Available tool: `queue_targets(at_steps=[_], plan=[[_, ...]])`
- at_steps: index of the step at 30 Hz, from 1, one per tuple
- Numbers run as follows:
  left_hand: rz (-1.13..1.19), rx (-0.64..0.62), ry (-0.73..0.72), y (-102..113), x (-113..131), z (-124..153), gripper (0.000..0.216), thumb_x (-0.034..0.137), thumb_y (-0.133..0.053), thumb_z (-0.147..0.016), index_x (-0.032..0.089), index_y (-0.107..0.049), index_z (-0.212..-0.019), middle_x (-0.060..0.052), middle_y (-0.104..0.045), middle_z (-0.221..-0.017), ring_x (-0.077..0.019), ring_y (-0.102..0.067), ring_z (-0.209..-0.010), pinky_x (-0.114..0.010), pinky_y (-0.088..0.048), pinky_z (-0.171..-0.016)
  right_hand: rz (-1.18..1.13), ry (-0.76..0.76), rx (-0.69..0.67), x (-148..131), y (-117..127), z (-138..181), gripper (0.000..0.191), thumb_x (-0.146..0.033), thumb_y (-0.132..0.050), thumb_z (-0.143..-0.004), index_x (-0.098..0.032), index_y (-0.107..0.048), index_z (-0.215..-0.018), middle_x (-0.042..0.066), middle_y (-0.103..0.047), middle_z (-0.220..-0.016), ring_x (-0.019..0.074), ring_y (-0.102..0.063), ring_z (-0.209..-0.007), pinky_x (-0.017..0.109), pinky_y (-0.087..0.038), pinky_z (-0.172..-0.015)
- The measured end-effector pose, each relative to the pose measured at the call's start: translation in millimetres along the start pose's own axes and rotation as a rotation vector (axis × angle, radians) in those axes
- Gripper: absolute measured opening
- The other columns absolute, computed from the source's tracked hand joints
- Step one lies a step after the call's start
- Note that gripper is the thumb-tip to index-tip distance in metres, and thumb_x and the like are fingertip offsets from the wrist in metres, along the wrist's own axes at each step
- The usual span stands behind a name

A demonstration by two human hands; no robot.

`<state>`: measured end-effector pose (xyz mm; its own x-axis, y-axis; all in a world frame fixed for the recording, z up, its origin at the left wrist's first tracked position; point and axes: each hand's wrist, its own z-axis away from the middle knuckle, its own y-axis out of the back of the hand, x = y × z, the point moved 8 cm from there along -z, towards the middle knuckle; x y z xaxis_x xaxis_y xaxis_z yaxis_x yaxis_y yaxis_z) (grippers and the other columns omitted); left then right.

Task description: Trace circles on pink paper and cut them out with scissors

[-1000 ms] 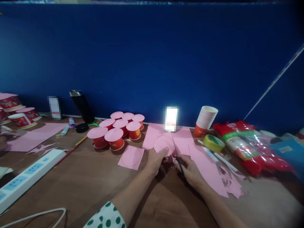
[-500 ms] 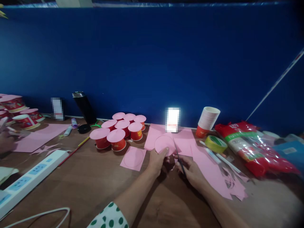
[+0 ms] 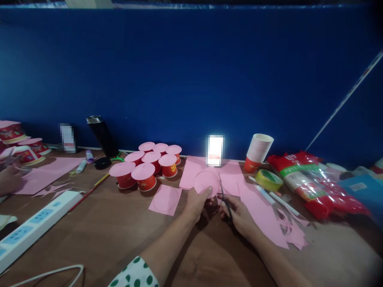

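My left hand point(image 3: 196, 203) pinches a pink paper circle point(image 3: 206, 182) by its lower edge, holding it up above the brown table point(image 3: 98, 235). My right hand point(image 3: 237, 213) grips dark scissors point(image 3: 224, 195), blades pointing up along the circle's right edge. Pink paper sheets point(image 3: 231, 177) lie just behind both hands. A pink square with a drawn circle point(image 3: 165, 199) lies left of my left hand.
Several upturned red cups topped with pink discs point(image 3: 146, 167) stand at centre left. A cup stack point(image 3: 259, 151), yellow tape roll point(image 3: 268, 179), red packet point(image 3: 314, 183) and paper scraps point(image 3: 291, 233) sit right. A power strip point(image 3: 32, 225), black flask point(image 3: 101, 135) and another person's hand point(image 3: 8, 179) are left.
The scissors' blades have tipped more upright along the circle's right edge. Both hands stay in nearly the same place. The other person's hand at the far left has shifted slightly.
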<state>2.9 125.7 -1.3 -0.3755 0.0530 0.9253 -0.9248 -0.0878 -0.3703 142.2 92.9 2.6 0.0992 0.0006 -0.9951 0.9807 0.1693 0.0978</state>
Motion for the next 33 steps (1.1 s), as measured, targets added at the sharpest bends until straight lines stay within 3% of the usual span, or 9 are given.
queue_targets(at_steps=[17, 33], plan=[[-0.034, 0.006, 0.022, -1.3, 2.5, 1.0, 0.032, 0.034, -0.073, -0.065, 0.007, -0.065, -0.081, -0.003, -0.06, -0.053, -0.0102, -0.051, -0.044, -0.021, -0.042, -0.041, 0.021, 0.037, -0.011, -3.9, -1.0, -0.1, 0.051, -0.049, -0.06, -0.079, -0.014, -0.057, -0.115, 0.001, -0.058, -0.068, 0.0121, -0.053, -0.057, 0.022, -0.041, -0.048], [-0.065, 0.011, 0.025, -2.5, 6.1, 3.2, 0.028, 0.034, -0.076, -0.058, 0.011, -0.06, -0.062, 0.0, -0.056, -0.047, -0.0087, -0.046, -0.04, -0.02, -0.037, -0.04, 0.066, 0.061, -0.005, -1.3, 1.4, -0.6, 0.044, -0.046, -0.06, -0.08, -0.015, -0.06, -0.111, 0.0, -0.057, -0.068, 0.0128, -0.053, -0.057, 0.023, -0.042, -0.05]])
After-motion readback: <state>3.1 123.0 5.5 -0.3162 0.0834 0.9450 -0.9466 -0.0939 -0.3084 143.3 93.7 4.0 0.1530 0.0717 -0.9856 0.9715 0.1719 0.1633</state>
